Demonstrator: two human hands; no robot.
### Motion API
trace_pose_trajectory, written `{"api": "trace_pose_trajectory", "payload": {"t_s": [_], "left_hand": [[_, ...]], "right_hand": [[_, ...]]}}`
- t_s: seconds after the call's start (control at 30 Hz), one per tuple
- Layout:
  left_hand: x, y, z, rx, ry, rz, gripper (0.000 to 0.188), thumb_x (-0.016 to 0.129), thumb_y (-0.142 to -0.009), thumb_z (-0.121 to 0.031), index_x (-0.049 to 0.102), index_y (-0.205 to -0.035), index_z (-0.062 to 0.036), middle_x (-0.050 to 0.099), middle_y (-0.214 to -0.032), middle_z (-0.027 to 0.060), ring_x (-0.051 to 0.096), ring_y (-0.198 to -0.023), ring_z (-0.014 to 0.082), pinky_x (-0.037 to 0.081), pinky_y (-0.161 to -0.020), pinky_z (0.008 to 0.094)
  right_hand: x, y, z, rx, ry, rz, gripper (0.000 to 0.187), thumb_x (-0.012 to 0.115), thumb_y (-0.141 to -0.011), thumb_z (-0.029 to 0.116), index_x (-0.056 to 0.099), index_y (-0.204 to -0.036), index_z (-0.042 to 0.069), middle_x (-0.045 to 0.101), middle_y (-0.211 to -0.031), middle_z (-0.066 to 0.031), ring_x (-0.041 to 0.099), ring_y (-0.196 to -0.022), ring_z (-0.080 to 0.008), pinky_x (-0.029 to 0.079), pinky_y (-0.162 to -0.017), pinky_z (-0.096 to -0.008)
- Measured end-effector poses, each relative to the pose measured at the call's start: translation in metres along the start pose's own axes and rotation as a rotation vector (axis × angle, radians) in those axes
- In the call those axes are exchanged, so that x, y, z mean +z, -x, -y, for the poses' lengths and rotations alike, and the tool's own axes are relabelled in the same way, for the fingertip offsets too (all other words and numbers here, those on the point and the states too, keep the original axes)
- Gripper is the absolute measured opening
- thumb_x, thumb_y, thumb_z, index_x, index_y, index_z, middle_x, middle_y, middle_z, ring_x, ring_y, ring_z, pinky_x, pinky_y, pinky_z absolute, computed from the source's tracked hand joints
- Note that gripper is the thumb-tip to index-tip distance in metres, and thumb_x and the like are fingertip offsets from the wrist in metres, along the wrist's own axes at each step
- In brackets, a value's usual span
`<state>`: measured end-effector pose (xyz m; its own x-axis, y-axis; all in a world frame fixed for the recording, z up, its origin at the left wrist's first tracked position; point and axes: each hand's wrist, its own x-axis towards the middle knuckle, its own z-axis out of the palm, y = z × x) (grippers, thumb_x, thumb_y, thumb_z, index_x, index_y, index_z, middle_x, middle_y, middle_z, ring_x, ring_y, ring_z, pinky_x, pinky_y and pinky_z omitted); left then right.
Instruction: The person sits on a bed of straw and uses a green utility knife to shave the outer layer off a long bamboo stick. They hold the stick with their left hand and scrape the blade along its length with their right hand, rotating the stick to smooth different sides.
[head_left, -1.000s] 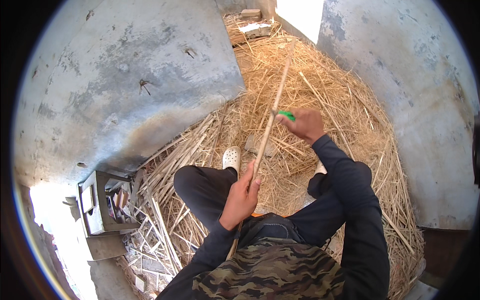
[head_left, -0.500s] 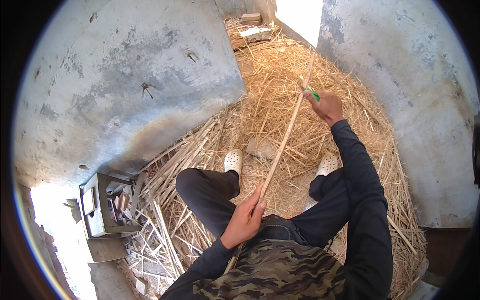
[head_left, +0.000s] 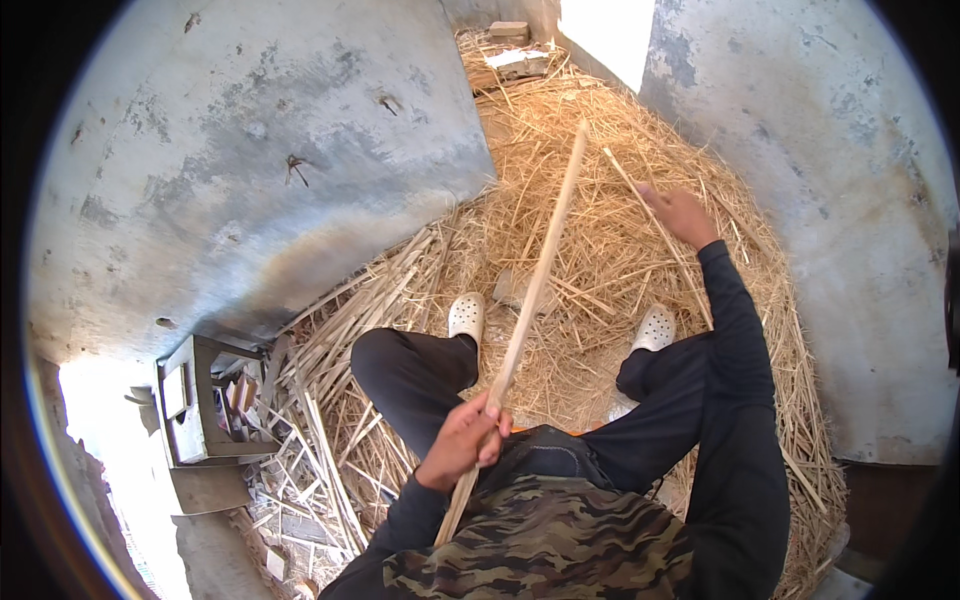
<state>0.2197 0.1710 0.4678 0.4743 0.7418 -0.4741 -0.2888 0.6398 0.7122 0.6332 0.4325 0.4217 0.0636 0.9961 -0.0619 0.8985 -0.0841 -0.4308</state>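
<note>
My left hand (head_left: 465, 440) is wrapped around the lower part of a long, pale wooden strip (head_left: 545, 260). That strip slants up and away from my lap, its far end raised over the straw, its near end beside my camouflage shirt. Farther off to the right, my right hand (head_left: 682, 215) is closed, with a thinner strip (head_left: 625, 172) running past its fingertips and under the palm, seemingly in its grip. No green-handled tool shows now; the fingers may hide it.
Straw (head_left: 540, 150) and shavings cover the floor around my pale clogs (head_left: 466, 316). A pile of split strips (head_left: 350, 335) lies at left, by a box-like frame (head_left: 200, 440) holding odds and ends. Grey walls (head_left: 330, 130) flank both sides; a brick (head_left: 508, 30) sits at the back.
The long strip's far end has swung left, away from my right hand. My right hand has shifted slightly right and nearer; its green-handled tool no longer shows, and a thin strip appears beside it.
</note>
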Motion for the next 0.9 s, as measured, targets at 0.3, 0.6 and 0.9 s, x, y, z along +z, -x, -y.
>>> {"api": "trace_pose_trajectory", "payload": {"t_s": [0.3, 0.6, 0.9], "left_hand": [[0.007, -0.042, -0.035, 0.081, -0.029, -0.013, 0.042, 0.043, -0.105, -0.023, 0.037, -0.144, -0.0077, 0.053, -0.086, 0.0013, 0.038, -0.048, 0.0025, 0.033, -0.043, 0.0173], [0.014, -0.043, -0.032, 0.137, -0.221, -0.11, 0.054, 0.045, -0.104, -0.02, 0.026, -0.153, -0.0099, 0.047, -0.081, -0.002, 0.036, -0.05, 0.001, 0.031, -0.045, 0.0171], [0.014, -0.034, -0.023, 0.302, -0.631, -0.201, 0.053, 0.049, -0.102, -0.017, 0.032, -0.149, -0.0007, 0.058, -0.103, 0.0023, 0.049, -0.083, 0.0069, 0.044, -0.074, 0.0227]], "right_hand": [[0.051, 0.125, 0.149, -0.674, -0.012, 0.007, 0.076, 0.046, -0.083, 0.078, 0.07, -0.07, 0.007, 0.053, -0.047, -0.0104, 0.056, -0.041, -0.0267, 0.042, -0.042, -0.0401], [0.063, 0.105, 0.15, -0.601, -0.082, -0.194, 0.07, 0.054, -0.082, 0.074, 0.065, -0.06, 0.008, 0.049, -0.042, -0.0116, 0.056, -0.04, -0.0291, 0.043, -0.041, -0.0404], [0.066, 0.094, 0.144, -0.579, -0.004, -0.24, 0.077, 0.043, -0.085, 0.079, 0.063, -0.055, 0.011, 0.043, -0.039, -0.0032, 0.044, -0.033, -0.0171, 0.034, -0.035, -0.0329]]}}
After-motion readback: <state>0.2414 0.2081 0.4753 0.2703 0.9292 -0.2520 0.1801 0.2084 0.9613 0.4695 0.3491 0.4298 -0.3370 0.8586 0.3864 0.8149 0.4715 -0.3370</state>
